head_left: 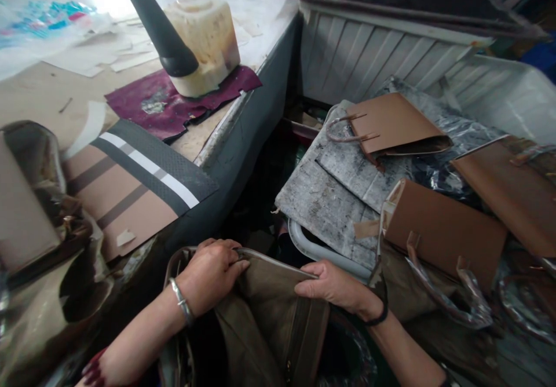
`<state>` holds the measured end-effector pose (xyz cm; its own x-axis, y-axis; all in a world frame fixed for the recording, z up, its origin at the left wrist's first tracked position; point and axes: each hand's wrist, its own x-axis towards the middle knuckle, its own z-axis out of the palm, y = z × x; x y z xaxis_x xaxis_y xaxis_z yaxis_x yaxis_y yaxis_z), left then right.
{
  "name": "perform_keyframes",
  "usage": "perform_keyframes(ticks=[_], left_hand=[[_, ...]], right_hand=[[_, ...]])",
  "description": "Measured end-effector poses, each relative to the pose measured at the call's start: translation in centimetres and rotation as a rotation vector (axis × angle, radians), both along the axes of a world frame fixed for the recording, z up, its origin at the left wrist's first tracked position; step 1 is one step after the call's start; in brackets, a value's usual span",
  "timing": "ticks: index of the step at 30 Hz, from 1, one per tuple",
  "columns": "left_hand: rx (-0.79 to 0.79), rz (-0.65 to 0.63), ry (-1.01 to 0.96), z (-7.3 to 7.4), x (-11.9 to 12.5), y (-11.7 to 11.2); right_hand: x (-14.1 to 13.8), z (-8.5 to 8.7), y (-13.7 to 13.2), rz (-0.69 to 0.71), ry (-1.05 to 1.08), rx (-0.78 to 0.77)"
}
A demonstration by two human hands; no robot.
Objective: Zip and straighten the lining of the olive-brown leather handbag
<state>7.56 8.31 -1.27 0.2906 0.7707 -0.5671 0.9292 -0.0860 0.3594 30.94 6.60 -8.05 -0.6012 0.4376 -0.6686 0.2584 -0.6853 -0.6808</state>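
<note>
Left hand (215, 272) and right hand (328, 283), both closed, pinched the olive fabric (264, 297) at its rim; it hung between and below them.

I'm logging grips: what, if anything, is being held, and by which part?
An open bag with olive-brown lining, held by its upper edge: the left hand and right hand grip that edge at separate spots.

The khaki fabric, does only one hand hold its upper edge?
No, the left hand and right hand both pinch the khaki fabric at that edge.
</note>
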Motion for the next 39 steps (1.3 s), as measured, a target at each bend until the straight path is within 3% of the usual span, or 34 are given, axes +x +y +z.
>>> perform_keyframes(ticks=[9,14,19,27,33,39], left_hand=[[-0.017,-0.005,0.030,-0.6,0.1,0.4],[-0.036,-0.020,0.019,-0.4,0.0,0.4],[-0.040,-0.038,0.033,-0.2,-0.1,0.2],[-0.016,-0.020,0.066,-0.2,0.0,0.1],[-0.030,-0.005,0.076,-0.2,0.1,0.2],[-0.046,-0.012,0.082,0.1,0.0,0.4]], right_hand=[[0.2,-0.1,-0.1,-0.008,0.035,-0.029],[0.5,-0.3,-0.1,0.028,0.039,0.045],[0.3,-0.5,-0.2,-0.023,0.076,0.023],[-0.6,1.0,1.1,0.032,-0.038,0.312],[-2.1,0.3,1.6,-0.018,-0.126,0.238],[-0.7,2.4,0.8,-0.036,-0.077,0.261]])
